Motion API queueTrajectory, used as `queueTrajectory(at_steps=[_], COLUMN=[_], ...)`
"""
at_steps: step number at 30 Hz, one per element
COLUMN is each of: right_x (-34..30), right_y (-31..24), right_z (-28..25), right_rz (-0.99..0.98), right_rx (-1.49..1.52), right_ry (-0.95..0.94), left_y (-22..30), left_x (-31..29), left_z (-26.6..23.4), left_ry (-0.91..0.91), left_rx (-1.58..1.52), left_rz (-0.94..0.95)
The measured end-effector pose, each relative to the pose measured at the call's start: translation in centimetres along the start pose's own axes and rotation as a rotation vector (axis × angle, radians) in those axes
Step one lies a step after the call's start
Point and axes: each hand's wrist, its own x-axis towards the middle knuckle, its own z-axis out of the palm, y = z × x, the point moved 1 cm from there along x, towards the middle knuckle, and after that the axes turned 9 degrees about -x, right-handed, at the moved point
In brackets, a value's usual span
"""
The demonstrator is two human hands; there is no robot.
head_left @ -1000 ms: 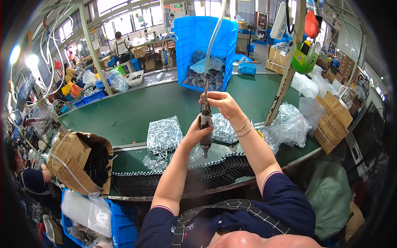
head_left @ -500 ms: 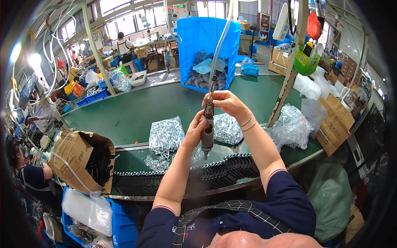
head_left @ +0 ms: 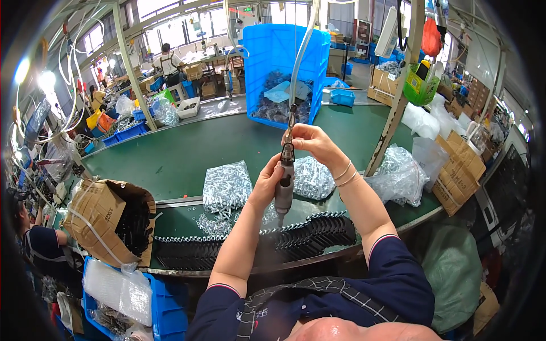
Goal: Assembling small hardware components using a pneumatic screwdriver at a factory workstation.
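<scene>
Presently clasps grey hand tool [head_left: 284,193] at mid-view with left hand [head_left: 266,183], clamped around body; serves as clock centre for these notes. Pinches fitting [head_left: 288,151] at tool's 12 o'clock end with right hand [head_left: 314,145], thumb and fingers together. Wears two thin bands on right wrist. Holds tool nearly upright, nose toward 6 o'clock, near row of black parts [head_left: 313,234]. Cannot tell whether tip touches row.

Follows pale hose [head_left: 297,74] from fitting toward 12 o'clock, across front of tall blue crate [head_left: 261,51], partly filled with bagged grey pieces.

Traces row of black parts from 4 to 8 o'clock, edged along far side with small shiny metal pieces; loses part of it behind left forearm. Notes clear bag of metal hardware [head_left: 226,183] at 9 o'clock, with loose bits [head_left: 211,225] spilled just below at 8. Spots second bag [head_left: 315,179] close by at 3, then larger one [head_left: 398,179] farther out, past bench post [head_left: 392,128] at 2.

Logs open carton [head_left: 91,227] between 8 and 9, holding dark parts, on green bench [head_left: 182,153]. Glimpses co-worker's dark sleeve [head_left: 44,245] beyond carton.
</scene>
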Motion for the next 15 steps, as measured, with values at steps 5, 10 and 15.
queueTrajectory(at_steps=[5,10,15], right_x=[0.4,0.4,0.0], right_y=[-1.2,-0.4,-0.3], right_z=[0.4,-0.2,0.5], right_rz=[-0.013,-0.101,-0.059], right_rx=[0.136,0.058,-0.016], right_ry=[-0.213,-0.195,0.088], left_y=[0.4,0.7,0.6], left_x=[0.0,0.1,0.4], left_z=[-0.1,-0.3,0.3], left_ry=[-0.041,-0.107,0.016], left_rx=[-0.043,0.031,0.242], left_rz=[-0.038,-0.016,0.111])
